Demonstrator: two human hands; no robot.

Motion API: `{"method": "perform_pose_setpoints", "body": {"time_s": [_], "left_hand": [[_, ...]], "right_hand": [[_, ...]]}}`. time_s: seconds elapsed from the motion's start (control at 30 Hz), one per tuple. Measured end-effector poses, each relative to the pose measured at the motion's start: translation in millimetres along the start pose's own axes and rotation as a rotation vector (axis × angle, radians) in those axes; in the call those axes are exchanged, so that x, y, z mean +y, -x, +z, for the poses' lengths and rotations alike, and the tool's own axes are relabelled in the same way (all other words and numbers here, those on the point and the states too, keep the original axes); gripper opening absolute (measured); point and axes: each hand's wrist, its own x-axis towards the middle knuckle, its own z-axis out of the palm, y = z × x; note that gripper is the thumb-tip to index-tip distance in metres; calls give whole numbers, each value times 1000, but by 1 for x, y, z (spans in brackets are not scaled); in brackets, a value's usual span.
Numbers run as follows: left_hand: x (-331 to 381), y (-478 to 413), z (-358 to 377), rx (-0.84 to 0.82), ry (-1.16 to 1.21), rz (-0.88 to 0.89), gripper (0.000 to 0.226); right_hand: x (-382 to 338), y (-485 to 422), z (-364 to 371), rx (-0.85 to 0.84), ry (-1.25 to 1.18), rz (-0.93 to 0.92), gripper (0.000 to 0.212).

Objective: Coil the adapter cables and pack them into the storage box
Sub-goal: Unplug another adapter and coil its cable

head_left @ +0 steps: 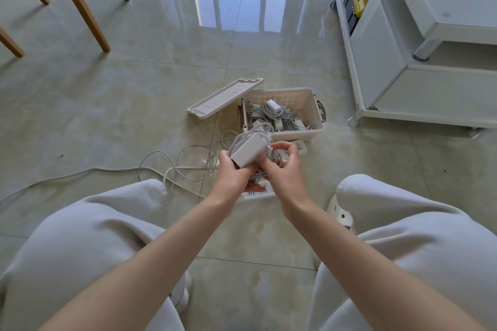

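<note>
A white power adapter [247, 152] with its cable coiled around it is held just in front of the storage box [314, 105]. My left hand [233, 177] grips the adapter and coil from below. My right hand [282, 166] pinches the cable end at the adapter's right side. The open cream box sits on the floor beyond my hands and holds several coiled white adapters [274, 113]. Its lid [226, 98] lies flat to the box's left. A loose white cable [172, 166] snakes over the tiles to the left of my hands.
A white power strip [259, 192] lies on the floor under my hands, another piece [301, 146] beside the box. My knees frame the bottom of the view. A white cabinet [419, 62] stands at right, wooden chair legs [88, 16] at upper left.
</note>
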Motion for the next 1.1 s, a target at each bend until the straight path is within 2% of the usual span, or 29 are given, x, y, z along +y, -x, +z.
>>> {"method": "perform_pose_setpoints", "body": {"time_s": [0.13, 0.27, 0.43, 0.57, 0.67, 0.87, 0.97, 1.1], "left_hand": [[-4, 1, 1, 45, -49, 94, 32], [-6, -1, -1, 68, -95, 118, 33], [-7, -7, -5, 56, -165, 106, 33], [-5, -11, -10, 15, -192, 11, 34], [-4, -13, -13, -26, -199, -54, 35], [0, -13, -17, -45, -164, -128, 36], [3, -9, -14, -75, -117, -160, 36], [6, -2, -9, -101, -66, -113, 35]], "right_hand": [[6, -6, -1, 74, 165, -85, 18], [5, -9, -3, 114, 493, -207, 19], [1, -11, -5, 132, 689, -364, 12], [-4, -4, -2, 95, 542, -462, 15], [-8, 2, 0, 75, 518, -531, 15], [-20, 9, -3, 92, 369, -540, 16], [-30, 2, -11, 139, 215, -460, 16], [-31, -18, -23, 208, -53, -197, 20]]}}
